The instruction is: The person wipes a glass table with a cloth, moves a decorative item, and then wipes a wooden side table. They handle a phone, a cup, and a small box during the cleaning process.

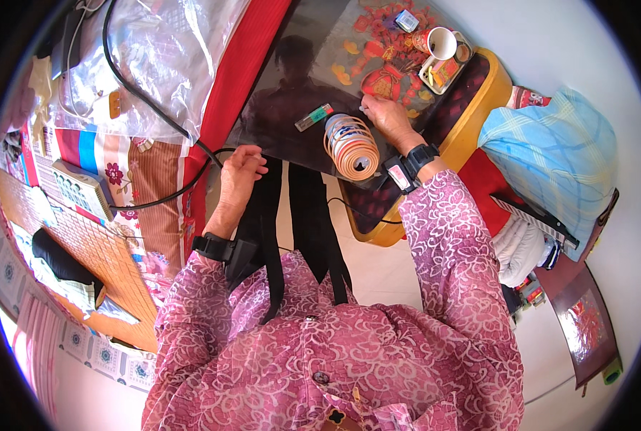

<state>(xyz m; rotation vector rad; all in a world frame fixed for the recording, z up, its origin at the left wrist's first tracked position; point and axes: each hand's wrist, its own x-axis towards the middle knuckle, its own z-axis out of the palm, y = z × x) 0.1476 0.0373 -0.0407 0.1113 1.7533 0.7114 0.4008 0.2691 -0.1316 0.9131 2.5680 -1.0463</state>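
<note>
My left hand (239,172) hovers over the near left corner of the dark glossy tabletop (282,124), fingers loosely curled and apart, with nothing visible in it. My right hand (387,116) is over the table, fingers bent in; a small pale spot shows at its fingertips, and whether it is held is unclear. Between the hands, nearer the right, stands a cylindrical container (347,132) with peach-coloured coils (355,156) around it. A small green-labelled pack (314,117) lies just left of it. Both wrists wear black straps.
A paper cup (441,43) and a small tray (447,73) of small items stand at the back right, near a small labelled box (406,21). A yellow-rimmed stool or bench (474,118) borders the table. A black cable (153,108) crosses the plastic-covered bed at left.
</note>
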